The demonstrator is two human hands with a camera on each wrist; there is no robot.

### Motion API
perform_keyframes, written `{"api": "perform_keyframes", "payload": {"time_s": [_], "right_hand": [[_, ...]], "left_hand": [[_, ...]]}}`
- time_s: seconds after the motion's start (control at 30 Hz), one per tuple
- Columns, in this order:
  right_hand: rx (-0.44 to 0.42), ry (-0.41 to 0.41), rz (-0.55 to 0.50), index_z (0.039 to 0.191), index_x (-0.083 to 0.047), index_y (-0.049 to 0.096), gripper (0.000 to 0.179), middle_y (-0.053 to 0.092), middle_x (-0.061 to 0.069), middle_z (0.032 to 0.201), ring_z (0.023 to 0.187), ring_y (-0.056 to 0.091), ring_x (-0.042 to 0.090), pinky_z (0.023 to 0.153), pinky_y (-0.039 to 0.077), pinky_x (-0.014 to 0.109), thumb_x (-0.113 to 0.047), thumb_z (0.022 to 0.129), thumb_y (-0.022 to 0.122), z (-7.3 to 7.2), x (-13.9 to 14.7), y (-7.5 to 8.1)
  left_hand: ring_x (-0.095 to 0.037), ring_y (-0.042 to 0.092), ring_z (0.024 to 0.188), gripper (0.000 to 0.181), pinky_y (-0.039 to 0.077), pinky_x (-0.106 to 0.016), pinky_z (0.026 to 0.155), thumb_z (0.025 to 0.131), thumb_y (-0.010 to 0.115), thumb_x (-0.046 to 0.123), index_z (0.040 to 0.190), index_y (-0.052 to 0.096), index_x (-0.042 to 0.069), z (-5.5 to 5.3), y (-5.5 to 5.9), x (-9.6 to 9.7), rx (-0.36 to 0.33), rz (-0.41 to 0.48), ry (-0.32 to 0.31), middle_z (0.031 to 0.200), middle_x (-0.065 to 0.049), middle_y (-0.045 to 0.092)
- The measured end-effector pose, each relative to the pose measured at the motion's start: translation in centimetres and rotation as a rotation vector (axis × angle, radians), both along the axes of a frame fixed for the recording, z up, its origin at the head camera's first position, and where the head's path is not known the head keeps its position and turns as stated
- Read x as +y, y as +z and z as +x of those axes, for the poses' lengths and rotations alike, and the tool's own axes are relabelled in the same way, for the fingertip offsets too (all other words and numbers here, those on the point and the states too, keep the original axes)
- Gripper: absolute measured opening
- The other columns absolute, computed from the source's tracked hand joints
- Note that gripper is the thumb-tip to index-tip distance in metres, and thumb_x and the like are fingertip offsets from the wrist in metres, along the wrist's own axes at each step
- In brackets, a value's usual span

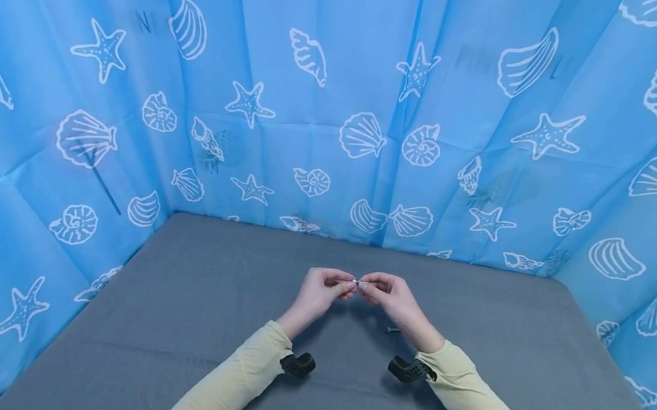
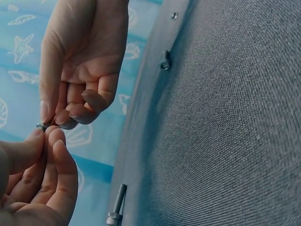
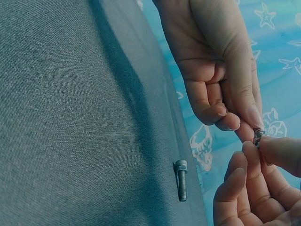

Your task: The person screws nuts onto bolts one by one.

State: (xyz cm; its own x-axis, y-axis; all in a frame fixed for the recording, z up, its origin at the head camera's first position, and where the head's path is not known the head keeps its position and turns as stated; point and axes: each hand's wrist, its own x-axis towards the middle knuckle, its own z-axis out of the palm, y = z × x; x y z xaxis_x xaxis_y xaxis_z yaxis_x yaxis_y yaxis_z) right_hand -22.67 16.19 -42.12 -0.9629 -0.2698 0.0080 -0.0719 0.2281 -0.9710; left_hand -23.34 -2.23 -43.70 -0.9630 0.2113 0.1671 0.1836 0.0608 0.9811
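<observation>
A tiny metal fastener [image 3: 259, 135] sits right between the two hands, up over the grey cloth-covered table [image 1: 197, 365]! Left hand [image 1: 324, 290] on its nine o'clock side, right hand [image 1: 392, 297] on its three, thumb and forefinger of each pinching it. Too small to tell which part each has. A light touch should suit a piece this size: ends in line, tips clear of the join, one side steady while the other does the turning, and low over the cloth in case it slips. Out toward half past four, a loose bolt [image 1: 392, 330] on the table; the left wrist view adds two more metal bits [image 2: 165, 61] [image 2: 174, 16] near half past twelve. Beyond, at twelve, the blue seashell curtain [image 1: 327, 104]: a faint "N" toward half past ten, ghostly lettering toward one, only an "L" legible. No brand readable.
</observation>
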Motion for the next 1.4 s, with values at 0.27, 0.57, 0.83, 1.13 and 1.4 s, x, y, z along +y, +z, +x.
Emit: {"api": "perform_keyframes", "payload": {"time_s": [0.27,0.57,0.83,1.13,1.4], "right_hand": [[0.045,-0.005,-0.035,0.113,0.006,0.059,0.028,0.066,0.018,0.099,0.093,0.062,0.034,0.081,0.051,0.047,-0.016,0.095,0.062,-0.1,-0.1,0.4],[0.041,-0.036,-0.006,0.107,0.003,0.062,0.030,0.065,0.020,0.097,0.094,0.061,0.038,0.081,0.050,0.051,-0.025,0.097,0.058,-0.3,-0.2,0.1],[0.051,-0.028,0.025,0.107,0.001,0.063,0.026,0.063,0.023,0.100,0.095,0.058,0.042,0.078,0.050,0.049,-0.022,0.095,0.063,-0.2,-0.1,0.0],[0.054,-0.003,0.009,0.111,0.006,0.060,0.024,0.064,0.020,0.100,0.085,0.062,0.022,0.072,0.052,0.036,-0.012,0.094,0.063,0.5,-0.3,1.3],[0.021,-0.015,0.072,0.107,0.007,0.064,0.026,0.066,0.011,0.089,0.081,0.058,0.017,0.078,0.049,0.046,-0.017,0.098,0.057,1.6,-0.7,3.0]], "left_hand": [[-0.016,0.069,0.073,0.013,0.057,-0.046,0.074,0.090,0.068,0.011,0.097,0.073,0.002,0.0,0.2,0.1,0.049,-0.034,0.013,0.082,-0.005,0.071],[-0.019,0.069,0.073,0.014,0.058,-0.043,0.071,0.089,0.069,0.011,0.098,0.073,0.000,0.3,0.3,0.3,0.061,-0.022,0.038,0.082,-0.008,0.071],[-0.020,0.069,0.073,0.016,0.058,-0.044,0.072,0.089,0.069,0.010,0.098,0.073,-0.002,0.2,0.1,0.3,0.066,-0.001,0.047,0.083,-0.010,0.071],[-0.018,0.069,0.073,0.014,0.058,-0.032,0.068,0.088,0.069,0.009,0.097,0.073,0.000,0.2,0.1,0.4,0.064,-0.010,0.055,0.083,-0.007,0.072],[-0.021,0.070,0.075,0.015,0.058,-0.031,0.068,0.089,0.069,0.011,0.098,0.073,0.000,0.3,0.1,0.3,0.066,0.000,0.046,0.084,-0.008,0.072]]}}
